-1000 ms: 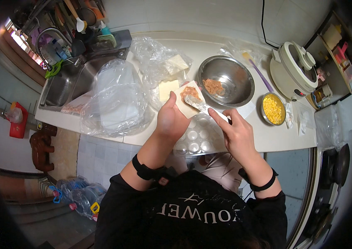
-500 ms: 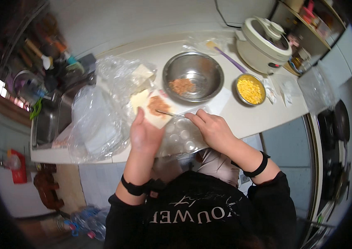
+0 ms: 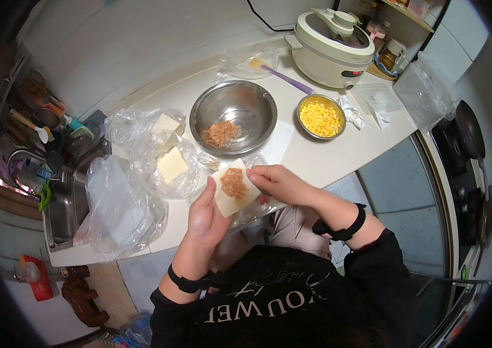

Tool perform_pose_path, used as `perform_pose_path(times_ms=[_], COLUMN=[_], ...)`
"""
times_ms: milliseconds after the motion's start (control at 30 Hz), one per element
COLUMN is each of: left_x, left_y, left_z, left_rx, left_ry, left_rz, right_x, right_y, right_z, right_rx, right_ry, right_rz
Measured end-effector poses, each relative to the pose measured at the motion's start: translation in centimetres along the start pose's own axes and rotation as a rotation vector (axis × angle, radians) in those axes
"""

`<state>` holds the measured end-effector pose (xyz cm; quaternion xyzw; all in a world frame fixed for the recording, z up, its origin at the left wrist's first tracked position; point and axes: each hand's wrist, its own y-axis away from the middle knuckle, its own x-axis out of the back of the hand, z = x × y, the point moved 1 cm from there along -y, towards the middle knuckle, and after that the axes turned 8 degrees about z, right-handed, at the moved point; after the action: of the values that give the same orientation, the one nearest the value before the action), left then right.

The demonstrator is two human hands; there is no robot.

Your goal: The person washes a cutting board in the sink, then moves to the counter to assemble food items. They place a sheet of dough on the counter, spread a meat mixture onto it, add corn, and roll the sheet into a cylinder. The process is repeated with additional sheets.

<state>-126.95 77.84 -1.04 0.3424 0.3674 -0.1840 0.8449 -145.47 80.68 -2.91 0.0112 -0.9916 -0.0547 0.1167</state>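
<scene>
A square dough wrapper (image 3: 223,203) lies across the fingers of my left hand (image 3: 205,214), its thumb holding down the left edge. Pinkish minced filling (image 3: 234,184) is spread over the wrapper's middle. My right hand (image 3: 278,184) pinches the wrapper's right edge between thumb and curled fingers; whether a utensil is still tucked in that palm is hidden. Just beyond the hands stands a steel mixing bowl (image 3: 250,104) with more minced filling (image 3: 221,134) at its near left side. A stack of wrappers (image 3: 172,165) rests on plastic film left of the bowl.
A small metal bowl of corn kernels (image 3: 320,119) stands right of the mixing bowl. Behind it are a purple-handled spatula (image 3: 288,80) and a white electric cooker (image 3: 332,49). A plastic-wrapped package (image 3: 124,200) sits beside the sink (image 3: 63,223) at left.
The thin metal utensil that my right hand worked over the filling no longer shows. That hand has moved onto the wrapper's edge. The whole view has shifted, moving the counter leftward.
</scene>
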Motion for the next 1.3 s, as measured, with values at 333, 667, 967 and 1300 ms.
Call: perform_pose_path(times_ms=[333,667,967,1300], left_x=[1.6,1.7,2.1,2.4], left_y=[0.1,-0.1,-0.2,-0.2], left_z=[2.1,2.1,2.0,2.1], left_rx=[-0.158,-0.150,-0.157,-0.152], left_ry=[0.220,0.216,0.208,0.226], left_rz=[-0.024,0.006,0.009,0.003], right_x=[17.5,17.8,17.7,17.4], right_y=[-4.1,-6.1,-6.2,-5.7], right_z=[5.9,6.7,7.4,7.1], right_rx=[0.076,-0.023,0.017,0.085], right_ry=[1.097,1.098,1.170,1.144], right_rz=[0.336,0.175,0.255,0.326])
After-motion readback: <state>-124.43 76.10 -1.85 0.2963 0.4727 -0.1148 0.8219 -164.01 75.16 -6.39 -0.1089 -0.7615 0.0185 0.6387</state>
